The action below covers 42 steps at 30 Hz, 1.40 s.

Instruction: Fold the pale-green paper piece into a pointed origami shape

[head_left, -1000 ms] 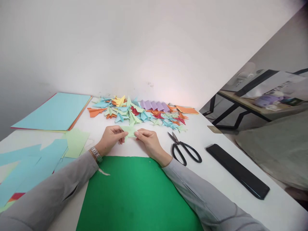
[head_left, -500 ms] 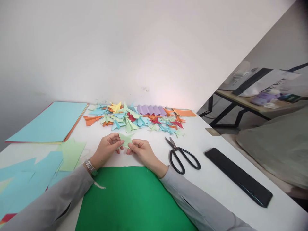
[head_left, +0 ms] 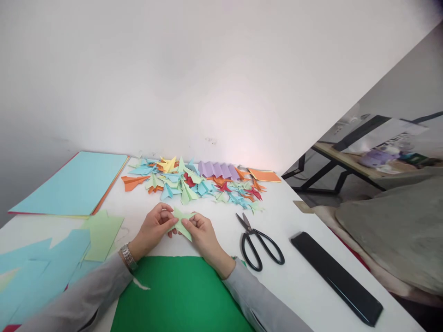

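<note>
left hand, right hand — pinching green paper

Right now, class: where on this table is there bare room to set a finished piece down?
Bare white table lies between the hands and the pile of folded shapes, and between the scissors and the black case. It is crowded along the back and left, under the blue sheets and paper offcuts.

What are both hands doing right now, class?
Left hand: closed on the light green folded paper.
Right hand: pinching the same paper.
</note>
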Each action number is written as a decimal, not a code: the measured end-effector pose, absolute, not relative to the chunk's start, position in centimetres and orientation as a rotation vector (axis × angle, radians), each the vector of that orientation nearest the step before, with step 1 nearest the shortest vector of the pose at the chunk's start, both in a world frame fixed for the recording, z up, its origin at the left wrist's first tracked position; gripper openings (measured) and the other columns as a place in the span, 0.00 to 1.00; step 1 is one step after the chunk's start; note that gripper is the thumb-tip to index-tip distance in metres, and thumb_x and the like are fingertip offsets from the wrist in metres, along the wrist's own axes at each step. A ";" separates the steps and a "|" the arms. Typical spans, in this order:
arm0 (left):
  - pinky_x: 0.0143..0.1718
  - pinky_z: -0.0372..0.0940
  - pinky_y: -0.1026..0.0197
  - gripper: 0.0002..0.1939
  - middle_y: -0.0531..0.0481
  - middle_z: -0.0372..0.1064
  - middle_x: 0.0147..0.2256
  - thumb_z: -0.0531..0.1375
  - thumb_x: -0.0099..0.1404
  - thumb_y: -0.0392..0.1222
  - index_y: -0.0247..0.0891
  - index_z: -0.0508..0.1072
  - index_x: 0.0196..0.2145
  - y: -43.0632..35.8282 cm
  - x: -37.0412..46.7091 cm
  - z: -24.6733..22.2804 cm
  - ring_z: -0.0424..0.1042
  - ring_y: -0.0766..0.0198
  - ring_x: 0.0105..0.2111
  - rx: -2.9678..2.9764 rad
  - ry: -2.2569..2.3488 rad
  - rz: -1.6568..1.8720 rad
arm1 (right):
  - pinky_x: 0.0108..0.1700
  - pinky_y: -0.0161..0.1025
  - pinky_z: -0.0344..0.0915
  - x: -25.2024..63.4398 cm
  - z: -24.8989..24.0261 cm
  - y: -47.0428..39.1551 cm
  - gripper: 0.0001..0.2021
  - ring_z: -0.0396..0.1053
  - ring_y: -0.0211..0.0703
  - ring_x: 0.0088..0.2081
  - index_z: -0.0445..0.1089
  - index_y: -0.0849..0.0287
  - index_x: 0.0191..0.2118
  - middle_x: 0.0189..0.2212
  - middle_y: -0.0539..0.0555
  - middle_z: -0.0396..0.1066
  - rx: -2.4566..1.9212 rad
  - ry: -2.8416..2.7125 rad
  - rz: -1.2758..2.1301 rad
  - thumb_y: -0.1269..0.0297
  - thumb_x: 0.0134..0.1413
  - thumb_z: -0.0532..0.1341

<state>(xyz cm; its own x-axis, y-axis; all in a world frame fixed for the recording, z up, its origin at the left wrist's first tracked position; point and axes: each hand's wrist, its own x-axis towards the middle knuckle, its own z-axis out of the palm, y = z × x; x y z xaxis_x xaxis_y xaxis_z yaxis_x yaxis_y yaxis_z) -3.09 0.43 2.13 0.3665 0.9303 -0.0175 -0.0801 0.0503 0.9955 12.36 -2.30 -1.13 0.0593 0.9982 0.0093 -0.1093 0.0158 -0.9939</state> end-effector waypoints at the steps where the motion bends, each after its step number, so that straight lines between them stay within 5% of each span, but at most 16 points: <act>1: 0.20 0.64 0.65 0.20 0.59 0.68 0.19 0.66 0.53 0.50 0.39 0.61 0.34 0.5 -3.1 2.1 0.71 0.65 0.20 1.263 0.879 0.950 | 0.24 0.36 0.59 12.3 -1.3 -2.3 0.21 0.60 0.38 0.21 0.61 0.56 0.22 0.15 0.45 0.60 -1.136 -1.087 1.209 0.44 0.43 0.66; 10: 0.21 0.65 0.65 0.22 0.60 0.66 0.19 0.71 0.45 0.44 0.38 0.62 0.31 0.3 -3.0 2.7 0.71 0.67 0.18 1.225 0.850 0.953 | 0.24 0.37 0.59 11.4 -0.1 -2.8 0.24 0.61 0.38 0.20 0.57 0.55 0.20 0.14 0.44 0.56 -1.157 -1.033 1.192 0.41 0.44 0.63; 20: 0.23 0.64 0.65 0.25 0.59 0.66 0.19 0.72 0.44 0.44 0.37 0.63 0.34 0.5 -3.1 2.7 0.71 0.66 0.21 0.973 0.792 0.935 | 0.20 0.35 0.49 9.2 0.2 -3.3 0.22 0.50 0.34 0.16 0.57 0.55 0.22 0.12 0.42 0.53 -1.284 -0.947 0.974 0.41 0.50 0.59; 28: 0.25 0.66 0.64 0.24 0.62 0.67 0.21 0.67 0.52 0.43 0.40 0.59 0.42 0.0 -2.7 2.1 0.71 0.68 0.19 1.221 0.856 1.019 | 0.21 0.35 0.51 8.8 0.0 -3.4 0.21 0.51 0.35 0.19 0.55 0.54 0.23 0.15 0.42 0.52 -1.314 -0.969 0.890 0.43 0.55 0.55; 36: 0.26 0.69 0.62 0.27 0.55 0.69 0.27 0.64 0.54 0.44 0.37 0.65 0.51 -0.5 -2.6 1.8 0.74 0.65 0.24 1.286 0.873 1.092 | 0.19 0.33 0.52 8.6 0.2 -3.4 0.21 0.52 0.34 0.17 0.53 0.54 0.24 0.15 0.40 0.51 -1.325 -0.916 0.909 0.42 0.55 0.54; 42: 0.26 0.69 0.63 0.05 0.53 0.70 0.24 0.63 0.55 0.41 0.36 0.75 0.27 -0.3 -2.7 1.3 0.72 0.66 0.22 1.465 0.806 1.039 | 0.18 0.32 0.53 9.0 0.2 -3.4 0.21 0.53 0.32 0.16 0.54 0.54 0.25 0.15 0.40 0.52 -1.300 -0.949 0.977 0.41 0.55 0.53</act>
<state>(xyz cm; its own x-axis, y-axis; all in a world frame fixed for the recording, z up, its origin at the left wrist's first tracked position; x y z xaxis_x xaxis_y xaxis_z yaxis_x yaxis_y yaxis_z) -2.70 -0.26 1.32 0.3811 0.9093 0.1671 -0.0635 -0.1546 0.9859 8.97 -3.39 0.20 0.3159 0.9487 0.0116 -0.0390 0.0252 -0.9989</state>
